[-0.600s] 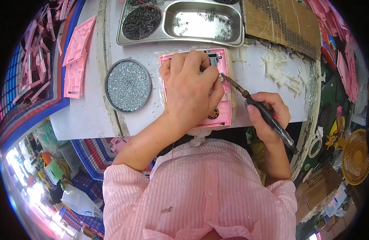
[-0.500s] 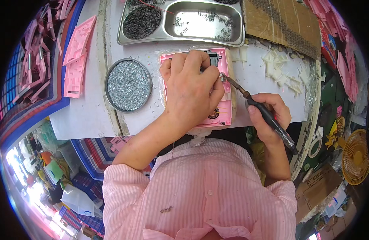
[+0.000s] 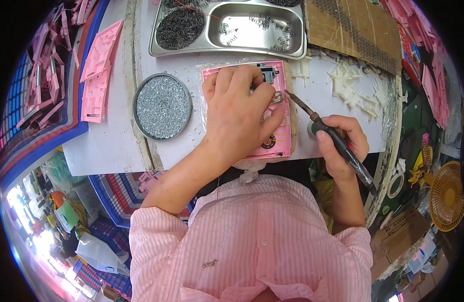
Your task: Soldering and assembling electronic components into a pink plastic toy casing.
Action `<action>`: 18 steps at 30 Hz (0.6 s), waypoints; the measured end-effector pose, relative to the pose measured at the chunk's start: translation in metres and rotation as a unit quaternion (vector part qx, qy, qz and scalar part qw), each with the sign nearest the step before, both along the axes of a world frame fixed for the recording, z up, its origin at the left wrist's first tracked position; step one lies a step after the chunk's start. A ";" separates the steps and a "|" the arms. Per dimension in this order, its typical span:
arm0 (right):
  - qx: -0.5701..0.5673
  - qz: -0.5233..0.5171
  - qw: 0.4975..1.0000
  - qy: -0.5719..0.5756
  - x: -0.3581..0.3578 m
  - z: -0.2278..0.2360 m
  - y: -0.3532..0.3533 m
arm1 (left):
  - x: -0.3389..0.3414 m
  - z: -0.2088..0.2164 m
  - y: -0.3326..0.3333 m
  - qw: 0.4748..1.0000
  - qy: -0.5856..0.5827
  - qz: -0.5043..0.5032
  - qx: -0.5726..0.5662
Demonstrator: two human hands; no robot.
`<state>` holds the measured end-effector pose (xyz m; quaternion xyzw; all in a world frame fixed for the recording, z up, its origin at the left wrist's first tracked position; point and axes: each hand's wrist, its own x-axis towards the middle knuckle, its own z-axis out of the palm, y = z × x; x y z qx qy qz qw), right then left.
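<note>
A pink plastic casing [image 3: 286,123] with small electrical parts inside lies on the table before me. My left hand [image 3: 234,105] is spread over it with fingers bent, gripping the casing; its fingertips are partly hidden. Beside the index finger and thumb sits a small shiny metal part [image 3: 277,97] in the casing. Near its lower end shows a round dark part [image 3: 268,141] with thin wires. In my right hand [image 3: 348,138] is a soldering iron [image 3: 337,142] with a black handle, held like a pen. Its tip points up and left, near the casing's right edge.
Left of the casing stands a round tin [image 3: 162,106] of small metal pieces. A steel tray [image 3: 227,52] with springs is behind. White plastic parts [image 3: 350,85] and cardboard [image 3: 352,30] lie at right. Pink panels [image 3: 97,75] and a crate [image 3: 70,128] are at left.
The soldering iron's tip has drawn back slightly from the metal part, toward the casing's right edge. My left thumb and index finger have parted a little, and more of the metal part shows.
</note>
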<state>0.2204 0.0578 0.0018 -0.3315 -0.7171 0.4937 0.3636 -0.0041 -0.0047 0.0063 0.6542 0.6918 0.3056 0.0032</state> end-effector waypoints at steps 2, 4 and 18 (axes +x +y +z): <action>0.004 -0.020 1.000 0.017 0.004 0.000 0.002 | -0.009 0.022 -0.008 1.000 0.005 -0.002 -0.012; 0.001 -0.039 0.999 -0.002 0.012 0.005 0.002 | -0.028 0.037 -0.029 0.983 0.112 -0.009 -0.143; -0.077 0.026 0.993 0.087 -0.068 0.018 -0.001 | -0.018 0.007 -0.019 0.830 -0.548 0.052 -0.086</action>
